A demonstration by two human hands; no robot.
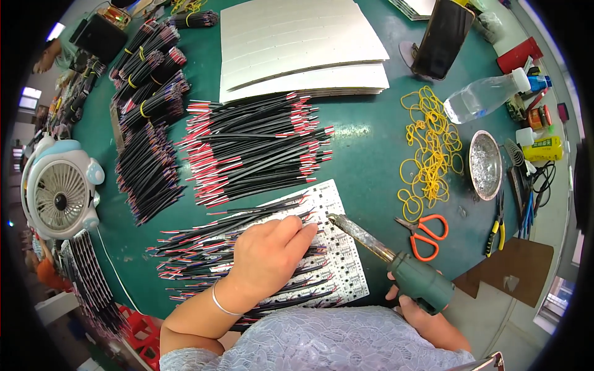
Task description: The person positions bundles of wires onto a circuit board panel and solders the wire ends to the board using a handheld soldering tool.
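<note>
Left hand (269, 256) presses black-red wires (204, 253) flat onto a white board (337, 253); right hand (421, 309) grips a soldering iron (396, 263) (crusted tip) over the green table (365, 167).

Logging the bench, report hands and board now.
Left hand pressing wires onto white board. Right hand gripping soldering iron, tip at board edge. Orange scissors lie beside the iron.

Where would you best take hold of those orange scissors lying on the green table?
By the orange loop handles, coming from the near, right side. The scissors lie flat with blades pointing away to the left, toward the soldering iron, so the loops are the safe end.
</note>
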